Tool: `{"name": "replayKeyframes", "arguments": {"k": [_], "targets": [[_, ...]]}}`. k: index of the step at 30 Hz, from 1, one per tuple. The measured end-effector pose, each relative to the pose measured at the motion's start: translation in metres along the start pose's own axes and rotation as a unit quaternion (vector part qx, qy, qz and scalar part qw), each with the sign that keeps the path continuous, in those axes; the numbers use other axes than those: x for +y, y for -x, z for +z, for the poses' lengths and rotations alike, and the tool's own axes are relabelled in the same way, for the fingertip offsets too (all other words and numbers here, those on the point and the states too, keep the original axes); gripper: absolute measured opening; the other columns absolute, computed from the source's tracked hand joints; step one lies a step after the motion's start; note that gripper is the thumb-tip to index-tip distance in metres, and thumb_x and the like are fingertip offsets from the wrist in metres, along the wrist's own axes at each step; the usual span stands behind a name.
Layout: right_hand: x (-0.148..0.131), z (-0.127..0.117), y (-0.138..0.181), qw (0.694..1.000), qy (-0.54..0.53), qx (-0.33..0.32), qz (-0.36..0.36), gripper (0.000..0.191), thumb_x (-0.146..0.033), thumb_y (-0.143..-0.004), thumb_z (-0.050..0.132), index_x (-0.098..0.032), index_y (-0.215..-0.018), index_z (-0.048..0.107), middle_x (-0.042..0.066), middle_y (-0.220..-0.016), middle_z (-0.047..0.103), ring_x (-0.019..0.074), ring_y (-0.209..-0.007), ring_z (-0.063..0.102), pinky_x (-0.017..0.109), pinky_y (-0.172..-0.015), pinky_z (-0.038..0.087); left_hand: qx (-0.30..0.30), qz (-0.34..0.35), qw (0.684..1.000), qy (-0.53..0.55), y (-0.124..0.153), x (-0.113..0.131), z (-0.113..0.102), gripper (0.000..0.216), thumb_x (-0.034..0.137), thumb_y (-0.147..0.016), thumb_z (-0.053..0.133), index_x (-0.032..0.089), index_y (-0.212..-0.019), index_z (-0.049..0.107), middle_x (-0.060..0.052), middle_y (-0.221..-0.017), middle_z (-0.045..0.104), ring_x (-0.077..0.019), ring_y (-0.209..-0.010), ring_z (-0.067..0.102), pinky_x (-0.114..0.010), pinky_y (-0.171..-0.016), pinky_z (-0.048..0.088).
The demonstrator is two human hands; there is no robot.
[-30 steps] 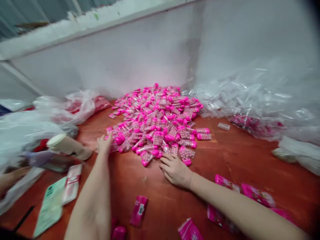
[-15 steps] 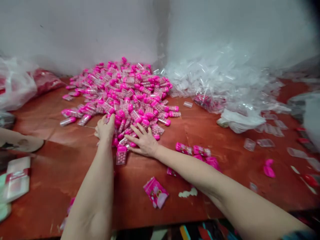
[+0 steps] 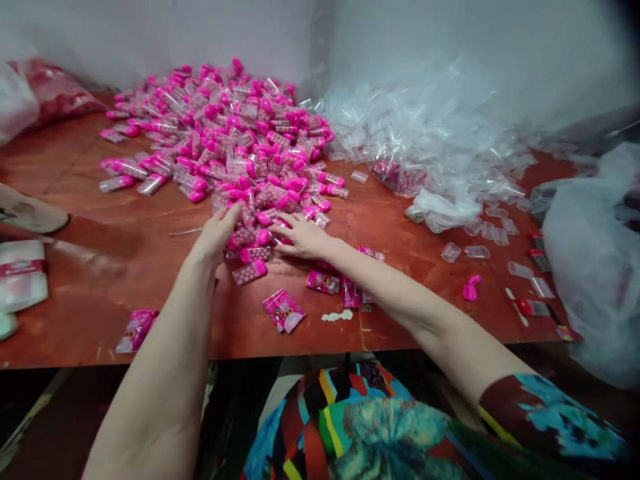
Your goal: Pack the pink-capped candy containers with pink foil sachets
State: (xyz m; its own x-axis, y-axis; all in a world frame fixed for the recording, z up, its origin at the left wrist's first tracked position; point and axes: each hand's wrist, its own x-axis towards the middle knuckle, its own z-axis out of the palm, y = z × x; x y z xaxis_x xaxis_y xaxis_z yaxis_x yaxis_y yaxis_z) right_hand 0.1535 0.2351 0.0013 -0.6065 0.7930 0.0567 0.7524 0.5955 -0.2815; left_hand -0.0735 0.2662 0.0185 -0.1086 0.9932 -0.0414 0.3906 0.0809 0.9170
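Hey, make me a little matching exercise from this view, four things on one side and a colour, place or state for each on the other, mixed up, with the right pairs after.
1. pink-capped containers
2. left hand
3. tabletop
4. right sleeve

A. reddish brown
B. multicoloured
C. heaped up
D. by the near end of the heap

Pairs: 1-C, 2-D, 3-A, 4-B

Containers (image 3: 220, 143), small, clear, pink-capped, pale pink beads inside; many. Heaped loosely at mixed angles, from the table's (image 3: 380, 217) far edge, narrowing toward the near edge. Foremost pieces lie flat; a few spread leftward.
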Motion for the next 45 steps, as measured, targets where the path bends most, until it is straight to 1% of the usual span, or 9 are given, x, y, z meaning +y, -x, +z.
{"name": "replayKeyframes", "arguments": {"k": [4, 8, 11, 16, 24, 31, 35, 40, 45], "targets": [[-0.01, -0.006, 0.027, 0.999, 0.003, 0.008, 0.053, 0.043, -0.036, -0.104, 0.047, -0.027, -0.146, 0.052, 0.015, -0.159, 0.033, 0.0383, -0.144, 0.026, 0.06, -0.105, 0.041, 0.017, 0.007, 0.996, 0.083, 0.048, -0.001, -0.005, 0.052, 0.034, -0.089, 0.064, 0.01, -0.135, 0.062, -0.016, -0.134, 0.066, -0.0269, -0.122, 0.061, -0.044, -0.106, 0.046], [-0.039, 0.0, 0.049, 0.991, -0.004, 0.08, 0.103, 0.039, -0.019, -0.102, 0.044, -0.016, -0.139, 0.057, 0.019, -0.153, 0.041, 0.0355, -0.14, 0.031, 0.055, -0.105, 0.041, 0.155, 0.084, 0.984, -0.042, 0.122, -0.008, 0.001, 0.037, 0.033, -0.093, 0.053, 0.015, -0.119, 0.071, -0.012, -0.124, 0.071, -0.0248, -0.118, 0.063, -0.039, -0.108, 0.044], [-0.069, 0.009, 0.045, 0.993, -0.049, 0.093, 0.058, 0.032, -0.019, -0.103, 0.043, -0.011, -0.124, 0.065, 0.017, -0.124, 0.062, 0.0261, -0.119, 0.049, 0.043, -0.105, 0.042, 0.163, 0.107, 0.97, -0.146, 0.177, -0.012, 0.019, 0.033, 0.033, -0.096, 0.047, 0.018, -0.107, 0.074, -0.012, -0.112, 0.074, -0.0254, -0.11, 0.065, -0.041, -0.105, 0.045], [-0.106, 0.022, 0.017, 0.998, -0.007, 0.048, 0.04, 0.034, -0.037, -0.1, 0.055, -0.019, -0.128, 0.062, 0.014, -0.12, 0.059, 0.0282, -0.111, 0.051, 0.043, -0.093, 0.046, 0.093, 0.133, 0.951, -0.262, 0.228, -0.018, 0.043, 0.038, 0.032, -0.098, 0.043, 0.016, -0.118, 0.071, -0.016, -0.125, 0.07, -0.0316, -0.126, 0.056, -0.048, -0.11, 0.036], [-0.097, 0.035, 0.028, 0.996, 0.069, 0.046, -0.019, 0.037, -0.029, -0.102, 0.047, -0.013, -0.135, 0.054, 0.018, -0.126, 0.057, 0.0288, -0.112, 0.051, 0.044, -0.093, 0.046, 0.011, 0.177, 0.902, -0.393, 0.248, -0.037, 0.048, 0.041, 0.035, -0.099, 0.046, 0.018, -0.128, 0.07, -0.019, -0.145, 0.057, -0.0395, -0.138, 0.048, -0.056, -0.108, 0.034], [-0.082, 0.035, 0.036, 0.996, 0.076, 0.044, 0.004, 0.035, -0.022, -0.105, 0.039, -0.017, -0.137, 0.052, 0.015, -0.122, 0.057, 0.0267, -0.11, 0.053, 0.042, -0.094, 0.047, 0.03, 0.203, 0.879, -0.431, 0.246, -0.038, 0.055, 0.04, 0.036, -0.1, 0.044, 0.019, -0.124, 0.072, -0.02, -0.145, 0.058, -0.0376, -0.136, 0.049, -0.056, -0.106, 0.035], [-0.083, 0.032, 0.038, 0.997, 0.067, 0.04, 0.028, 0.03, -0.021, -0.102, 0.043, -0.016, -0.128, 0.058, 0.015, -0.121, 0.056, 0.027, -0.11, 0.053, 0.043, -0.095, 0.047, 0.045, 0.208, 0.885, -0.414, 0.246, -0.033, 0.056, 0.037, 0.035, -0.1, 0.045, 0.021, -0.118, 0.075, -0.018, -0.145, 0.057, -0.0369, -0.138, 0.047, -0.056, -0.106, 0.036], [-0.083, 0.03, 0.049, 0.996, 0.036, 0.06, 0.064, 0.042, -0.024, -0.1, 0.046, -0.022, -0.141, 0.053, 0.014, -0.126, 0.054, 0.0279, -0.112, 0.052, 0.043, -0.093, 0.049, 0.06, 0.19, 0.907, -0.37, 0.242, -0.03, 0.055, 0.035, 0.031, -0.099, 0.046, 0.021, -0.111, 0.077, -0.017, -0.145, 0.057, -0.0358, -0.135, 0.049, -0.053, -0.104, 0.039], [-0.08, 0.014, 0.057, 0.989, -0.008, 0.132, 0.066, 0.05, -0.028, -0.098, 0.05, -0.02, -0.148, 0.047, 0.015, -0.145, 0.045, 0.0275, -0.123, 0.048, 0.043, -0.101, 0.047, 0.068, 0.205, 0.909, -0.356, 0.237, -0.039, 0.057, 0.034, 0.026, -0.098, 0.047, 0.019, -0.116, 0.075, -0.019, -0.147, 0.056, -0.0371, -0.135, 0.049, -0.056, -0.106, 0.036]]}}
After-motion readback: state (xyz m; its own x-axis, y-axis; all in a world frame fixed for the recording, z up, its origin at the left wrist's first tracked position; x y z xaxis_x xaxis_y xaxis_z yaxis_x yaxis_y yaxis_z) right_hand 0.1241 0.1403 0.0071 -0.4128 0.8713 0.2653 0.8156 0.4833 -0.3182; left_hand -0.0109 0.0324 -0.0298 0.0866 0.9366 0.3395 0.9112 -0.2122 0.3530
